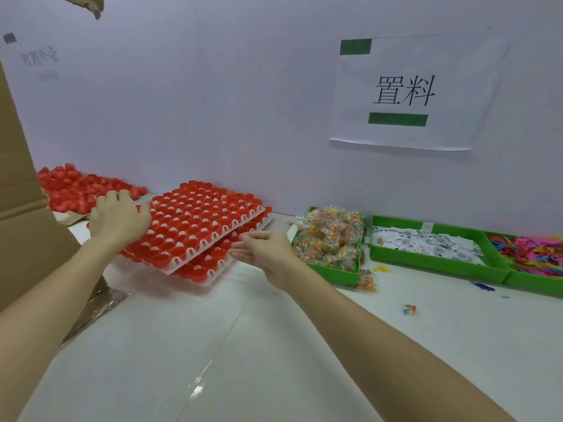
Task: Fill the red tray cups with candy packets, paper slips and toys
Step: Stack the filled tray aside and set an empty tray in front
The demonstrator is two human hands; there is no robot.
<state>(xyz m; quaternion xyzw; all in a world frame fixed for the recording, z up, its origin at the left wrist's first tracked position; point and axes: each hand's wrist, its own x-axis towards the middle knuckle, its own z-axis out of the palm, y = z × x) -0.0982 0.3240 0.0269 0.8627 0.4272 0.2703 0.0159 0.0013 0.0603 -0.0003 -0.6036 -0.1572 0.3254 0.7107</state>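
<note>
Two white trays of red cups lie stacked at the back left. The top tray (213, 243) sits askew and tilted over the lower tray (217, 274). My left hand (117, 217) grips the top tray's left edge, fingers curled over it. My right hand (263, 251) hovers at the trays' right front edge, its straight fingers pointing into the gap between them and holding nothing. Candy packets (330, 236) fill a green bin, paper slips (426, 242) a second, and colourful toys (530, 251) a third.
A pile of loose red cups (70, 187) lies behind my left hand. A cardboard box (24, 239) stands at the left. Loose candy packets (409, 309) lie on the white table (274, 345). A white wall with a paper sign (405, 92) closes the back.
</note>
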